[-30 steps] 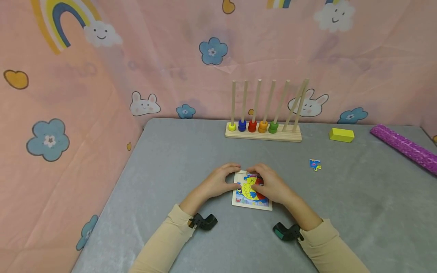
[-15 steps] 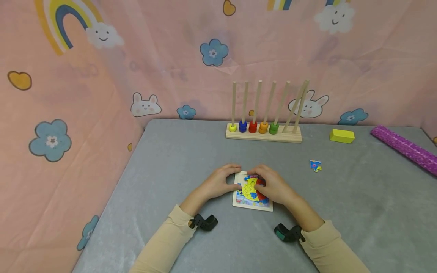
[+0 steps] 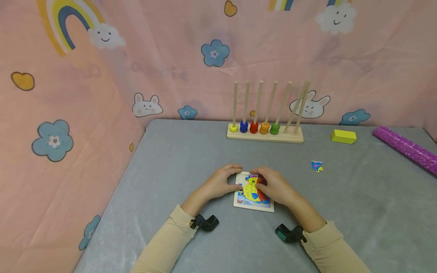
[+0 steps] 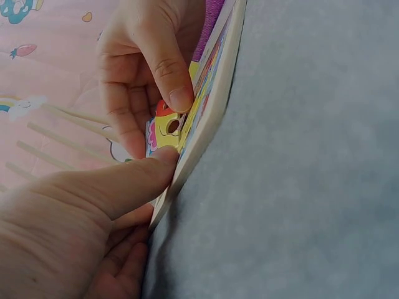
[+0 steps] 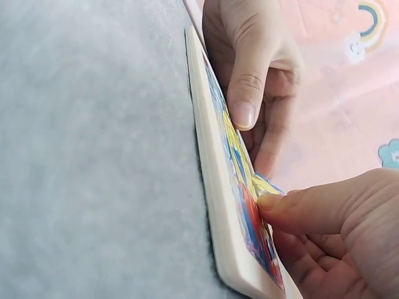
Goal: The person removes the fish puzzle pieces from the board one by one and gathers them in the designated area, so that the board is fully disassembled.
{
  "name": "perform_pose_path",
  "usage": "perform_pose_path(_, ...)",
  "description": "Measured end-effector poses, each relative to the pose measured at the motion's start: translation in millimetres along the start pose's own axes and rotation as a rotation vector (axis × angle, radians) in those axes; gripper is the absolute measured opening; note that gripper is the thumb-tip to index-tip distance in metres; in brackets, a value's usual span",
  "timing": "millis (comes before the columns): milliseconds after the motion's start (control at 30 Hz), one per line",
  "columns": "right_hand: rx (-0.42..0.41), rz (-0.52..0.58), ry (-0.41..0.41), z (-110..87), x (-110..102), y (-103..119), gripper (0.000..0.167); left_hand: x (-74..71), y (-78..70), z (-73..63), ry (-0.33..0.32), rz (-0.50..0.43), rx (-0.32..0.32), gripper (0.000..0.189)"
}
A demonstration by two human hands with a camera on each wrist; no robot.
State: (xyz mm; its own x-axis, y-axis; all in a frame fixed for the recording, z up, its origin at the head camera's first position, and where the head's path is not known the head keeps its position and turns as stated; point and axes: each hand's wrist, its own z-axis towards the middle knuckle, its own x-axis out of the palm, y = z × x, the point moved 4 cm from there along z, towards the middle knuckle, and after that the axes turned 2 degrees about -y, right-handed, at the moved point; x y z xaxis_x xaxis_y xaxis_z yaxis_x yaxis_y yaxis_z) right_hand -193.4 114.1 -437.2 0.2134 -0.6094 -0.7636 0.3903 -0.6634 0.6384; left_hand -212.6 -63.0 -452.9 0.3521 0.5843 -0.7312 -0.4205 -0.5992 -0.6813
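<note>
A small wooden jigsaw board (image 3: 254, 208) with a yellow and red fish picture lies on the table before me. My left hand (image 3: 218, 184) holds its left side, the thumb on the picture and the other fingers at the edge. Over the upper right of the board, my right hand (image 3: 274, 185) pinches a puzzle piece (image 4: 163, 134), which stands tilted up from the picture in the left wrist view. That piece shows a yellow area with a dark eye and a bit of red. Another blue puzzle piece (image 3: 316, 166) lies loose on the table, right of the board.
Behind the board stands a wooden peg rack (image 3: 265, 138) with coloured rings on its upright rods. A yellow block (image 3: 343, 136) and a purple glittery roll (image 3: 406, 149) lie at the back right. A pink patterned cloth (image 3: 170, 57) hangs behind the grey table (image 3: 184, 151).
The view has shifted slightly. My right hand has moved a little to the right and down over the board; my left hand keeps its hold.
</note>
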Motion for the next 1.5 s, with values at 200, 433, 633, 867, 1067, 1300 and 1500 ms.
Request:
perform_pose_path(200,-0.004,0.009,-0.025,1.2,-3,-4,0.034,-0.7,0.0,0.6,-0.002,-0.007,-0.006,0.056)
perform_pose_path(433,-0.017,0.068,-0.044,1.3,-14,-11,0.033,-0.4,0.2,0.7,-0.002,0.01,-0.001,0.056)
perform_pose_path(633,-0.011,0.119,-0.057,-4.6,-30,-24,0.034,1.3,0.6,-1.6,0.003,0.008,-0.008,0.057)
perform_pose_path(867,0.037,0.054,-0.099,-20.9,-62,-50,0.035,1.2,0.5,-0.8,-0.007,0.011,-0.006,0.057)
perform_pose_path(1067,0.103,0.021,-0.104,-38.5,-91,-78,0.037,0.8,0.0,-1.1,-0.002,0.012,-0.011,0.057)
perform_pose_path(1300,0.118,0.019,-0.119,-57.7,-120,-113,0.036,2.3,0.9,-0.1,0.006,0.033,-0.021,0.058)
perform_pose_path(1500,0.165,-0.016,-0.118,-69.4,-137,-141,0.037,1.4,0.7,-0.9,-0.004,0.015,-0.011,0.057)
